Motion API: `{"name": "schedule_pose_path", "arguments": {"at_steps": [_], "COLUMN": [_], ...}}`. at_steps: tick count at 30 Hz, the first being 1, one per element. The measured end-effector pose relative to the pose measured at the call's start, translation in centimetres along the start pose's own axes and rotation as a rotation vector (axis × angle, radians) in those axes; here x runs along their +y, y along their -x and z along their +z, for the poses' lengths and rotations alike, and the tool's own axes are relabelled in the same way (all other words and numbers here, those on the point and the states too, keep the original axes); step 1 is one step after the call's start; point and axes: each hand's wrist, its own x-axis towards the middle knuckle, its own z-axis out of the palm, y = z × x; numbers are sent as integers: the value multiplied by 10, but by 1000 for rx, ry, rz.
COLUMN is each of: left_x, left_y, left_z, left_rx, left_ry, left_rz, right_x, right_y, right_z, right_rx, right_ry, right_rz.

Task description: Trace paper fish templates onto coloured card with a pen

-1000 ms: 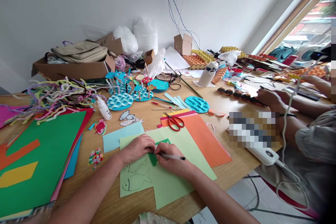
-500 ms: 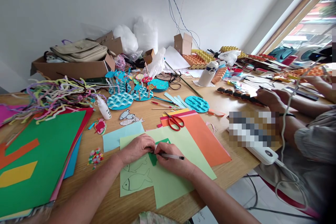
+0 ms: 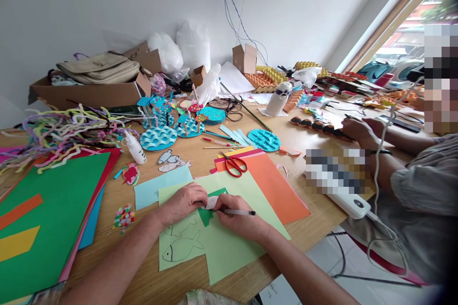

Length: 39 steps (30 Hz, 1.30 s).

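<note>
Fingers of the right hand (image 3: 240,223) are clamped on a pen (image 3: 239,212), its dark end pointing right and its writing tip hidden among them. Fingers of the left hand (image 3: 182,204) are bunched together, touching the left end of a white paper piece (image 3: 210,202); whether they pinch it or press it down, I cannot tell. That piece lies between the two hands, its long axis running from left fingertips to right and rising slightly towards the far side. Both hands are about equally near, the right fingers meeting its right end.

Beneath it is a dark green scrap (image 3: 206,218), showing on the near and far sides. Under that spreads a pale green sheet (image 3: 246,243), its nearest corner just inside the near edge of the counter (image 3: 139,276). A fish-drawn sheet (image 3: 184,249) lies at the left wrist, along the pale sheet's left edge. Red scissors (image 3: 234,167) rest at the pale sheet's far edge, with an orange sheet (image 3: 277,193) beside it, towards the counter's right end.
</note>
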Motion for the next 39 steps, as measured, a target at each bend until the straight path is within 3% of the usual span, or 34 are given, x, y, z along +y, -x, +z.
{"name": "schedule_pose_path", "arguments": {"at_steps": [20, 39], "left_x": [5, 10], "left_y": [2, -1], "left_z": [1, 2], "left_rx": [-10, -64], "left_ry": [-41, -84], "left_rz": [-45, 30], "right_x": [0, -1], "right_y": [2, 4], "right_z": [-2, -5], "right_rx": [10, 5], "right_ry": [2, 15], "right_rz": [16, 27]}}
